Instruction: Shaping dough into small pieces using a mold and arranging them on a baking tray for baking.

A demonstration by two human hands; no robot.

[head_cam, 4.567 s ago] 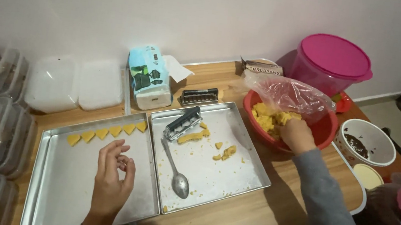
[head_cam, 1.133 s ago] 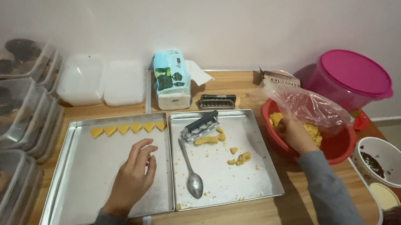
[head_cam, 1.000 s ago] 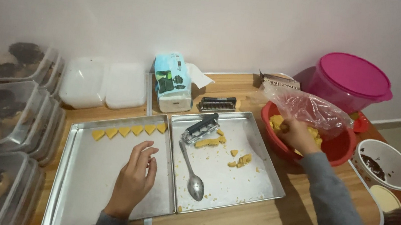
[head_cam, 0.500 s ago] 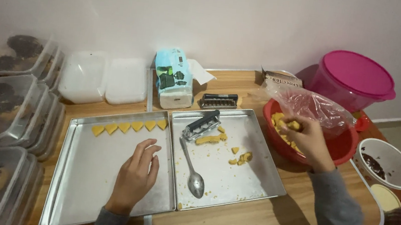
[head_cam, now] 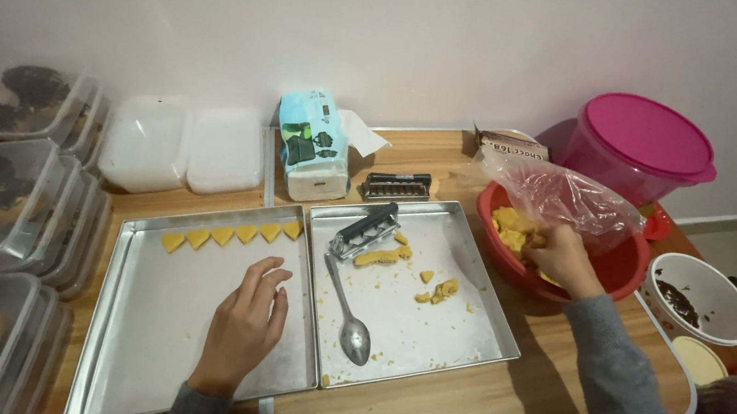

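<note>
Fingers of right hand [head_cam: 559, 256] pinched on yellow dough [head_cam: 514, 231] in red bowl [head_cam: 612, 274]; left hand [head_cam: 244, 327] flat, empty.

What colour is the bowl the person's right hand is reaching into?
Red, seen in the head view: the bowl holds yellow dough, where the right hand reaches.

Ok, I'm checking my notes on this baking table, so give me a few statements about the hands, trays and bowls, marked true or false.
1. The right hand reaches into the red plastic bowl of yellow dough. True.
2. The left hand holds the metal spoon. False: it rests flat on the left metal baking tray; the spoon lies in the right metal tray.
3. A row of yellow heart-shaped dough pieces lies in the left tray. True.
4. The round pink plastic tub is open. False: its lid is on.
</note>
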